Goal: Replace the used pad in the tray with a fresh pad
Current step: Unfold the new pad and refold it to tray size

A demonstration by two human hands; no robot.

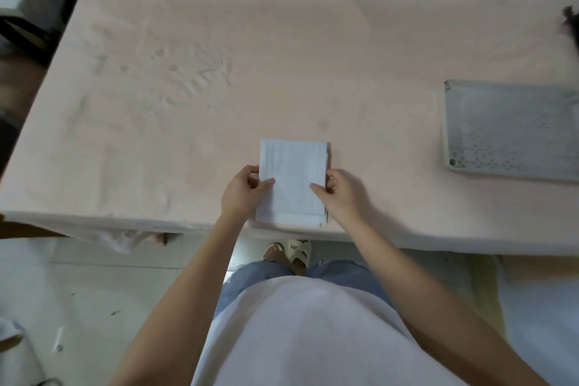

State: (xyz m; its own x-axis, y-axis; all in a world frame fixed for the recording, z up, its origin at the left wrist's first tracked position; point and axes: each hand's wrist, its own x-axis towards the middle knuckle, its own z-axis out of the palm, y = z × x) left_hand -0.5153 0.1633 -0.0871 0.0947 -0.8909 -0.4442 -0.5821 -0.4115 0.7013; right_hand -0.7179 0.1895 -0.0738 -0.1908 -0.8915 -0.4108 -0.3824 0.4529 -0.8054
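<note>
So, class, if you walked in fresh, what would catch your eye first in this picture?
A folded white pad lies at the near edge of the pink table, pinched at its sides by the left hand and the right hand. To the right sits a grey tray with a perforated bottom.
</note>
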